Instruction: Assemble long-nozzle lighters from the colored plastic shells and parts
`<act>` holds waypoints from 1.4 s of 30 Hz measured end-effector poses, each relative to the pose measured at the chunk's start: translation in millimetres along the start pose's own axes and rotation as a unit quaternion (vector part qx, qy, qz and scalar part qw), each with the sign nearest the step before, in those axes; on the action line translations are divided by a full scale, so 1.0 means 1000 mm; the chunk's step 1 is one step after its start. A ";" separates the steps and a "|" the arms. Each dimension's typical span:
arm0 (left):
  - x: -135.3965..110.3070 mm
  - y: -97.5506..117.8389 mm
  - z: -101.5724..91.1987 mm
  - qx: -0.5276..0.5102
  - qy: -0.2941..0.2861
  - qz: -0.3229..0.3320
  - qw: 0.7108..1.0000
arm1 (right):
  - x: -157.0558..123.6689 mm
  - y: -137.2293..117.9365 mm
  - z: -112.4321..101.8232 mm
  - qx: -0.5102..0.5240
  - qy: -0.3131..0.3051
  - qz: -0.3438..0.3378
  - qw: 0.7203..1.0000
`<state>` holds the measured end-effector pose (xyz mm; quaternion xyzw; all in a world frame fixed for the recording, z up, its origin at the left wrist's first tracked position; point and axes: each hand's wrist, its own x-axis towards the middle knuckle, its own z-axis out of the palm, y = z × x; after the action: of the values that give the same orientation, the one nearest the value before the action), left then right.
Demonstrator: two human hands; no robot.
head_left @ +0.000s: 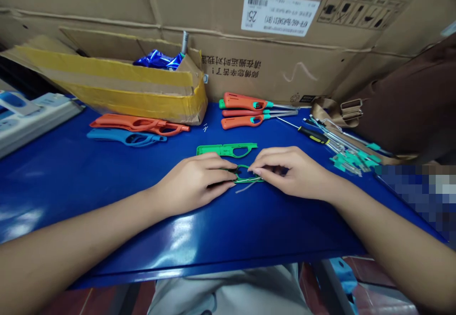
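My left hand (194, 182) and my right hand (292, 172) meet over a green plastic handle shell (245, 176) lying on the blue table (89, 172). Both hands have their fingers pinched on it, the left from the left side, the right from the right. A thin pale wire (245, 187) sticks out below the shell. A second green handle shell (228, 150) lies just behind my hands, untouched.
Orange and blue handle shells (138, 125) lie at the left beside an open cardboard box (117, 87). Three assembled orange lighters (249, 110) lie at the back centre. A screwdriver (313, 137) and several metal rods with teal parts (351, 156) lie at the right. Cardboard cartons stand behind.
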<state>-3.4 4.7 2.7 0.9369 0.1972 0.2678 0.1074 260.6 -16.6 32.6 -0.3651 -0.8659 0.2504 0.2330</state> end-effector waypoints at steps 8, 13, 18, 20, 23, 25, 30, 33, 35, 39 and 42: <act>0.004 -0.007 -0.001 -0.017 0.014 -0.007 1.000 | 0.000 0.018 -0.013 -0.188 0.085 0.026 0.978; 0.004 -0.007 -0.001 -0.005 0.014 -0.004 1.000 | -0.002 0.020 -0.028 -0.271 0.117 0.100 0.950; 0.004 -0.008 0.000 0.008 0.029 0.002 1.000 | -0.005 0.037 -0.048 -0.289 0.153 0.187 0.926; 0.004 -0.009 0.001 0.007 0.033 -0.003 0.999 | -0.008 0.045 -0.057 -0.305 0.176 0.235 0.906; 0.005 -0.010 0.002 0.003 0.033 -0.015 0.999 | -0.015 0.054 -0.074 -0.332 0.166 0.332 0.867; 0.004 -0.011 0.002 0.003 0.031 -0.021 0.999 | -0.022 0.057 -0.087 -0.344 0.135 0.408 0.835; 0.004 -0.012 0.001 0.009 0.031 -0.018 0.999 | -0.038 0.065 -0.114 -0.341 0.064 0.525 0.777; 0.004 -0.011 0.001 0.008 0.026 -0.020 0.999 | -0.045 0.067 -0.123 -0.328 0.038 0.547 0.769; 0.005 -0.011 0.000 0.008 0.025 -0.022 0.999 | -0.048 0.065 -0.128 -0.312 0.013 0.549 0.775; 0.006 -0.010 0.000 0.010 0.029 -0.018 0.999 | -0.055 0.058 -0.134 -0.264 -0.046 0.528 0.806; 0.005 -0.011 0.001 0.009 0.028 -0.019 0.999 | -0.059 0.057 -0.137 -0.219 -0.089 0.497 0.835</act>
<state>-2.0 16.4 1.4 0.9261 0.2201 0.2903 0.0979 407.0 10.0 90.3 -0.7636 -0.6175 0.1675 -0.0868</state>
